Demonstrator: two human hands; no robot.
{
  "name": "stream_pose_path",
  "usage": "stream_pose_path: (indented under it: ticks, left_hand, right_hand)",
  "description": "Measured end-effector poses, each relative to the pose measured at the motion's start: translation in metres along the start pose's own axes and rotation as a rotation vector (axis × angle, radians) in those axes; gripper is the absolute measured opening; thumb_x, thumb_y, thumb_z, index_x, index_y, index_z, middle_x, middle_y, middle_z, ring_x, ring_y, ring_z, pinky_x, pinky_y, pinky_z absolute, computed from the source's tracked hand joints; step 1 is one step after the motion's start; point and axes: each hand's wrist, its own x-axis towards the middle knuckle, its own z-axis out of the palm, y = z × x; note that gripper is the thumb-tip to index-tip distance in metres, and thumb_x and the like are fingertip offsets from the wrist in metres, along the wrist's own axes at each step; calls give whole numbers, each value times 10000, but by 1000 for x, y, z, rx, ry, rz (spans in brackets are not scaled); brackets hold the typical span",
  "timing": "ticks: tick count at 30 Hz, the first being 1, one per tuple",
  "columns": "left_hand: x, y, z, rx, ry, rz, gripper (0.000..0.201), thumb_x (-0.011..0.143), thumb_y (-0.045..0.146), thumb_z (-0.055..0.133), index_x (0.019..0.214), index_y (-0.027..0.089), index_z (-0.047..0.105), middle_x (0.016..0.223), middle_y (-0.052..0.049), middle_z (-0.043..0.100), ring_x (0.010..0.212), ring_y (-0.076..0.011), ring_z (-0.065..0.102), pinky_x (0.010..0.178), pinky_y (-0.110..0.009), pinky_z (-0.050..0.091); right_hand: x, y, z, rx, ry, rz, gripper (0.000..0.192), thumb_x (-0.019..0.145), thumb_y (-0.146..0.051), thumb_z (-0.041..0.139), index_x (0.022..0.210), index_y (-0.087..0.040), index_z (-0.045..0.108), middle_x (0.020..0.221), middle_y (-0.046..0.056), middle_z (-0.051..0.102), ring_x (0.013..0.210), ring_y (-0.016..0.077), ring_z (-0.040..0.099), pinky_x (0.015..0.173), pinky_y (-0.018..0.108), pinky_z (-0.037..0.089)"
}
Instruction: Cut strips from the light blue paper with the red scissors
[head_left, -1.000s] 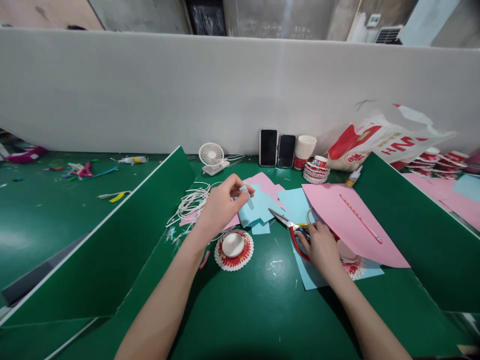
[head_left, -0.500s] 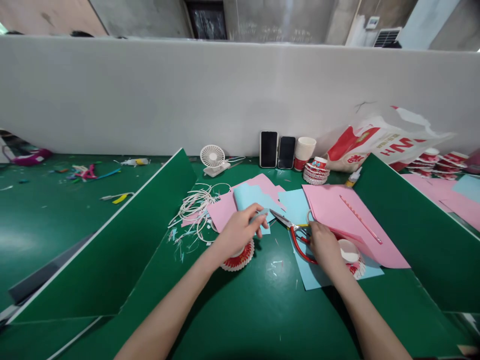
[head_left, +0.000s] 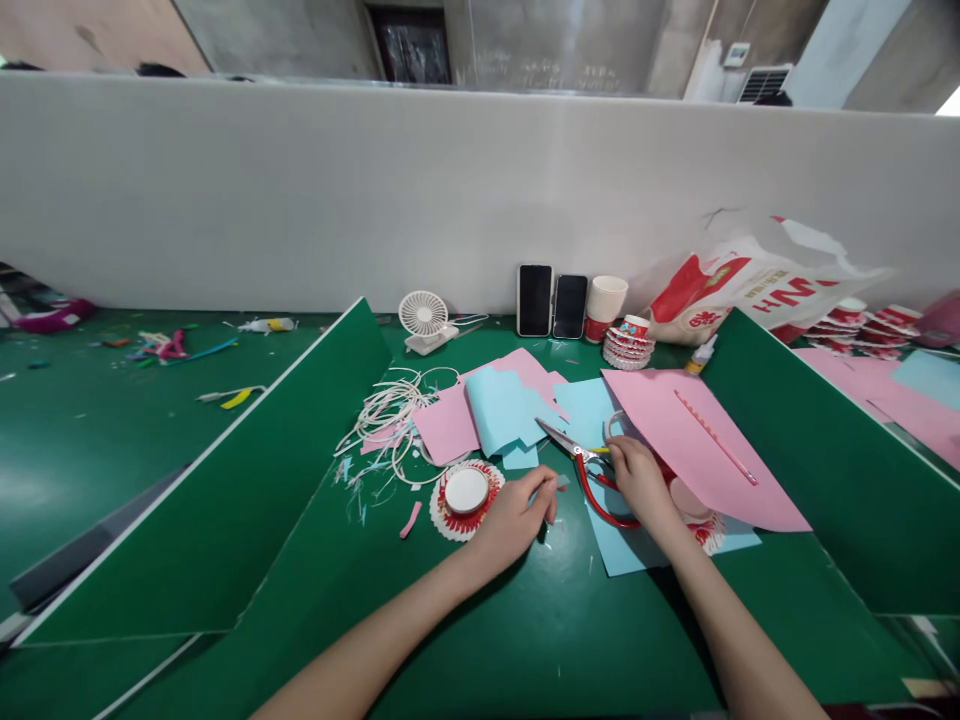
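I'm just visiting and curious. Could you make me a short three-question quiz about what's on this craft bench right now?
1. True or false: the right hand rests on the red-handled scissors.
2. What lies just left of the left hand? A) flattened paper cup with a red fringe B) a phone C) the small fan
3. What colour is the large sheet lying to the right of the scissors?

Key:
1. True
2. A
3. Pink

The left hand (head_left: 517, 517) rests on the green desk (head_left: 525, 620) beside a flattened paper cup (head_left: 466, 490). The right hand (head_left: 637, 478) grips red-handled scissors (head_left: 589, 465) lying on blue paper (head_left: 622, 545).
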Motion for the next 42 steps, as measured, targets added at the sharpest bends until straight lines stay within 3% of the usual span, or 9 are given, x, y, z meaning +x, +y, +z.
stream_pose_path:
  ticks: [5,10,18,23,26,28,33,38,42]
  left_hand:
    - [4,-6,-1,-130,50,-37,229,884,351,309,873,192,473,591,52,445,449,-71,372,485,-204,316]
    - [7,-9,0,-187,20,-68,240,866,366,340,890,181,491,616,38,468,467,-73,389,493,-204,331]
    - [8,-17,5,-233,-4,-48,271,853,414,376,969,185,461,681,17,561,469,-74,425,499,-211,364]
    - [9,-16,0,-254,27,-71,256,838,446,406,842,190,413,684,9,588,460,-73,456,481,-208,369]
    - [8,-15,-4,-210,68,-73,266,835,450,411,774,191,427,564,57,484,439,-64,412,468,-194,333]
    - [9,-14,-7,-211,92,-76,241,844,424,400,803,191,448,556,68,440,430,-59,386,461,-192,314]
    - [13,-15,-11,-307,140,-71,219,859,361,384,987,189,430,705,25,571,483,-72,464,529,-219,377]
    - [14,-16,-13,-353,178,-68,204,843,391,430,865,188,418,725,12,608,480,-68,486,509,-210,381]
    - [14,-17,-15,-336,191,-53,197,833,377,455,843,181,469,627,43,548,450,-55,451,468,-184,338]
  right_hand:
    - [-3,-7,-6,36,78,12,320,880,-264,340,1076,-125,552,1055,132,606,991,225,548,845,383,418]
    - [0,-10,-1,24,3,-61,278,875,-263,379,939,-167,631,1084,121,606,1063,231,514,914,401,373]
    - [3,-5,11,35,-51,-72,320,892,-266,336,944,-142,626,1081,142,607,1051,241,520,922,424,352]
    - [1,-21,-6,146,55,-40,274,895,-280,330,989,-157,555,1119,127,563,1081,207,493,913,379,371]
    - [-3,-36,-19,436,238,95,164,862,-300,426,952,-188,504,990,74,579,970,179,532,863,338,398]
    - [-5,-43,-25,545,268,147,232,835,-309,471,1035,-191,464,892,44,559,868,167,542,796,316,424]
    - [-6,-50,-30,580,27,105,376,823,-304,467,1183,-196,465,766,3,491,685,138,491,673,275,431]
    - [-9,-53,-32,492,-89,148,441,859,-341,430,1277,-203,418,664,-23,452,581,124,438,590,259,410]
    - [-11,-55,-30,447,-98,120,425,880,-337,397,1286,-211,406,843,32,569,723,155,523,709,305,434]
